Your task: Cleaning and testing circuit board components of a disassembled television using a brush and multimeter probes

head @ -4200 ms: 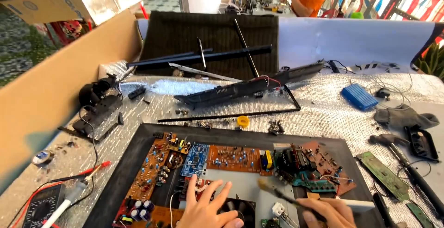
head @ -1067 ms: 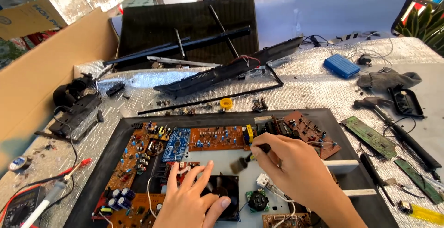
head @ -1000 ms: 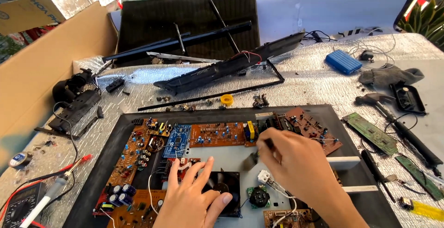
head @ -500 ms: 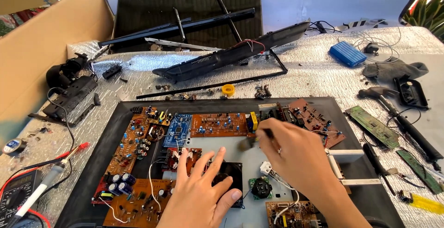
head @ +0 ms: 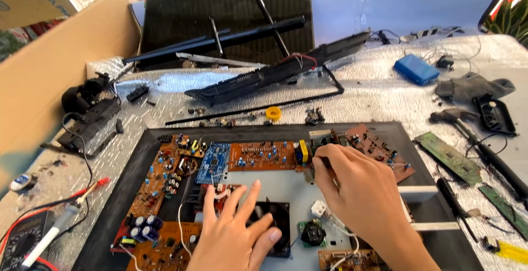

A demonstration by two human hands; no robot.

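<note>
My left hand lies flat, fingers spread, palm down, holding nothing; fingertips rest on the black fan and the parts beside it. My right hand is curled closed around a thin dark tool, only a bit showing at the fingertips; can't tell what kind. Its tip is at the right end of the orange circuit board, next to a yellow part.

Both hands are over an open tray-like black case with a grey floor. In it: a brown board with blue capacitors at lower left, a long brown board up the left side, a small blue board left of the orange one, a reddish board at upper right, a white plug and a green round part below my right hand.

Left of the case: a black meter with red probe lead, and a black gadget. Right: green strip boards, hammer, a yellow-handled tool.

Further back on the silver mat: a yellow ring, loose screws, a long black bar, a blue box, a grey cloth. At the far end, a dark panel, a cardboard sheet along the left.
</note>
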